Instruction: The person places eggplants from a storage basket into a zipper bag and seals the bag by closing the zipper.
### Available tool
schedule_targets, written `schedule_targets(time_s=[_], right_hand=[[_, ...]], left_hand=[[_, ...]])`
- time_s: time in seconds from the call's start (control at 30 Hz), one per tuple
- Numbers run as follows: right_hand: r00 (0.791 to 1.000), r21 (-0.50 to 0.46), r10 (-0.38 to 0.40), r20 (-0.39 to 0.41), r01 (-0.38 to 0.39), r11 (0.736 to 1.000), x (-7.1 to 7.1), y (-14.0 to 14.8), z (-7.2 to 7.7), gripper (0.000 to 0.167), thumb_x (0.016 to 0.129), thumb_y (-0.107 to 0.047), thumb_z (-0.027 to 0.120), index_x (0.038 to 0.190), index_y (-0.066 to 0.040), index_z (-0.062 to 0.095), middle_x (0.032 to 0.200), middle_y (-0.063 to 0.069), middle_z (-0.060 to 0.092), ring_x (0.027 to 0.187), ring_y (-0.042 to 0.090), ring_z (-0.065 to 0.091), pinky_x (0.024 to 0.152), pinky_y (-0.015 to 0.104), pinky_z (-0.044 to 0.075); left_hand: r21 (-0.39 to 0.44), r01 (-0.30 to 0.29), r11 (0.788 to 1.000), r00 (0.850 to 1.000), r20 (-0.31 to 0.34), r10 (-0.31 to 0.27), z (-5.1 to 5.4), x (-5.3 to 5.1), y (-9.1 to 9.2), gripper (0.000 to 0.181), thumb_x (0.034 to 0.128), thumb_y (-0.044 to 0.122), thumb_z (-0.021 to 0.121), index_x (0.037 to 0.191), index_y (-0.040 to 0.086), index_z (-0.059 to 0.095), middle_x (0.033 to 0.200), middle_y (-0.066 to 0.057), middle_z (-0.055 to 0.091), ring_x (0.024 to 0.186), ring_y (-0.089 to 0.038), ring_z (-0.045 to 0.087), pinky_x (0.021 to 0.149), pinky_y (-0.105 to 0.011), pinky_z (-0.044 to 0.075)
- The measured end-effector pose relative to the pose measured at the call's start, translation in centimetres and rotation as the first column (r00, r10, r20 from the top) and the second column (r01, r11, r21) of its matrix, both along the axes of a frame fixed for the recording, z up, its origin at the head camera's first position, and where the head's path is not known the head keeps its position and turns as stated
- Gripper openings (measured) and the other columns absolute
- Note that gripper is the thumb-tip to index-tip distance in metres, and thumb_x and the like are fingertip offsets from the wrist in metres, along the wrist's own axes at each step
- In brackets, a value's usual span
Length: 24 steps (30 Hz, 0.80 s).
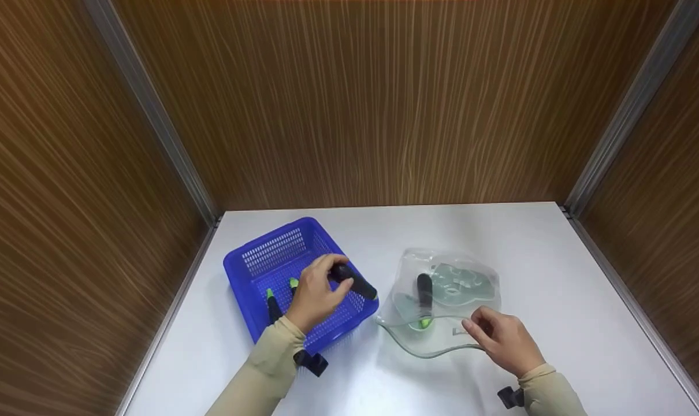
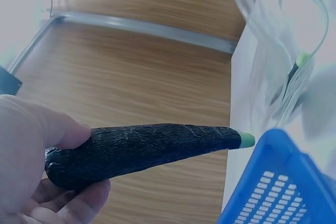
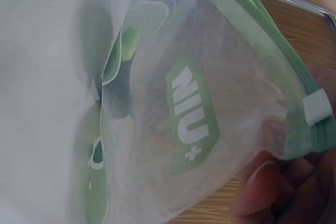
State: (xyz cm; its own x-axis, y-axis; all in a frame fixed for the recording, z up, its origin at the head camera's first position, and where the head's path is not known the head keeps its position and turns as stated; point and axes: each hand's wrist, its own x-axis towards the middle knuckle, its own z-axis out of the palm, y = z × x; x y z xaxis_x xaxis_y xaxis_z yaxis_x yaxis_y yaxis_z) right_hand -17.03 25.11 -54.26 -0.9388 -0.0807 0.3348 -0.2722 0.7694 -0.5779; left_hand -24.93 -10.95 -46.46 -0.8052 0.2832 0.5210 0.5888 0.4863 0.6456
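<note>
My left hand (image 1: 315, 296) grips a dark, wrinkled eggplant (image 1: 356, 282) by its thick end, over the right side of the blue basket (image 1: 271, 236). The eggplant's light green tip points right, toward a clear zip bag (image 3: 191, 124) with a green-edged mouth. With thumb and fingers, my right hand (image 1: 502, 341) pinches the bag's corner near its white slider (image 3: 317, 107). The bag's mouth stands apart, as the left wrist view shows. Inside the bag lies another eggplant (image 1: 424, 292), green end toward the mouth. More eggplants (image 1: 273, 306) lie in the basket, partly hidden by my left arm.
A white table (image 1: 372, 381) carries the basket on the left and the bag on the right. Wood-grain panels (image 1: 384, 104) enclose it at the back and both sides, with metal strips (image 1: 609, 271) along the edges.
</note>
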Motion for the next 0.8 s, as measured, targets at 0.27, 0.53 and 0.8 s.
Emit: schedule_targets(time_s=[0.27,0.53,0.8], right_hand=[[1.0,0.01,-0.003,-0.023,0.003,1.0,-0.2,0.1,0.1,0.018,0.091,-0.034,0.066,0.078,-0.028,0.055,0.059,-0.018,0.044,0.052,0.003,0.041,0.048,0.022,0.035],[0.999,0.014,0.004,-0.053,-0.004,1.0,-0.4,0.2,0.2,0.019,0.09,-0.031,0.068,0.077,-0.029,0.055,0.059,-0.018,0.043,0.052,0.003,0.041,0.048,0.022,0.035],[1.0,-0.001,-0.007,-0.017,0.007,1.0,-0.4,0.2,0.3,0.018,0.09,-0.034,0.067,0.078,-0.028,0.056,0.06,-0.016,0.045,0.053,0.004,0.043,0.048,0.023,0.036]], left_hand=[[0.017,0.041,0.999,0.999,-0.028,-0.04,-0.7,0.9,0.9,0.031,0.0831,0.01,0.073,0.112,0.008,0.063,0.105,-0.005,0.064,0.092,-0.012,0.06,0.075,-0.028,0.053],[0.048,0.061,0.997,0.997,-0.047,-0.059,-1.4,1.6,1.5,0.032,0.0816,0.011,0.076,0.11,0.005,0.064,0.103,-0.004,0.065,0.088,-0.013,0.062,0.074,-0.029,0.054],[0.068,0.084,0.994,0.996,-0.038,-0.082,-2.0,2.3,2.0,0.032,0.0814,0.013,0.077,0.11,0.006,0.065,0.103,-0.005,0.066,0.091,-0.014,0.063,0.077,-0.028,0.054]])
